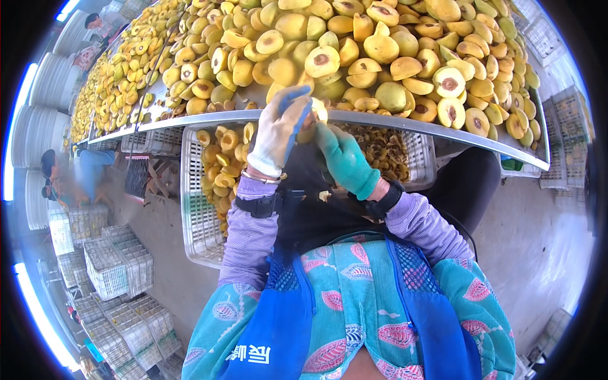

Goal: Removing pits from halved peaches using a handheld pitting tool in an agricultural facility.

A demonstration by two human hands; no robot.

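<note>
My left hand [273, 134], in a white glove with blue fingers, is closed around a yellow peach half [319, 111] at the table's near edge. Only part of that half shows; my fingers cover the rest. My right hand [349, 158], in a green glove, is closed right beside it, its fingertips at the fruit. Whatever lies in the right hand is hidden. Beyond both hands, a heap of yellow peach halves [381, 48], several with brown pits in them, covers the metal-edged table [443, 128]. A small pale scrap [325, 196] shows below my hands, over my dark lap.
Under the table edge, a white crate [201, 244] at left holds hollowed peach halves [223, 180]; another crate [420, 161] at right holds brownish scraps [383, 149]. Stacked crates [117, 266] stand on the floor at left. Other people [101, 26] are at far left.
</note>
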